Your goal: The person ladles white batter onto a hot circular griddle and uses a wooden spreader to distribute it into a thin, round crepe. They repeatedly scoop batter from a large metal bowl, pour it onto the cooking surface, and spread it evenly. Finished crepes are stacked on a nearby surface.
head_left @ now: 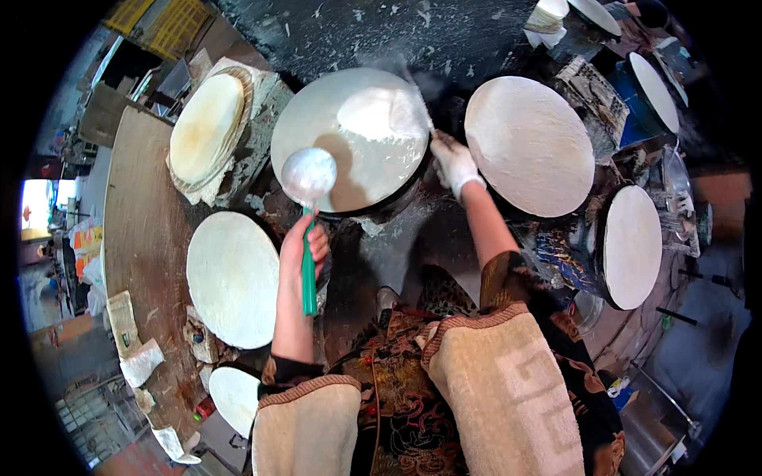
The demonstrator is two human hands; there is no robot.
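My left hand [308, 246] is wrapped round the green handle of a ladle [309, 174], whose pale round bowl hangs over the near left part of a round griddle [317, 111]. Wet, whitish batter [377, 115] glistens in a bright patch on the griddle's right half. At the griddle's right edge, my right hand [454, 163], in a white glove, is closed on a thin, straight scraper-like strip [421, 99]. The strip runs up along the rim, and its exact kind is hard to make out. Wisps of steam show at the far rim.
Another round griddle with a pale sheet [530, 147] stands to the right, and one [633, 247] farther right. Two more pale rounds [233, 279] lie at the left. A stack of thin round flatbreads [208, 131] rests at the far left, beside a curved wooden board [139, 238].
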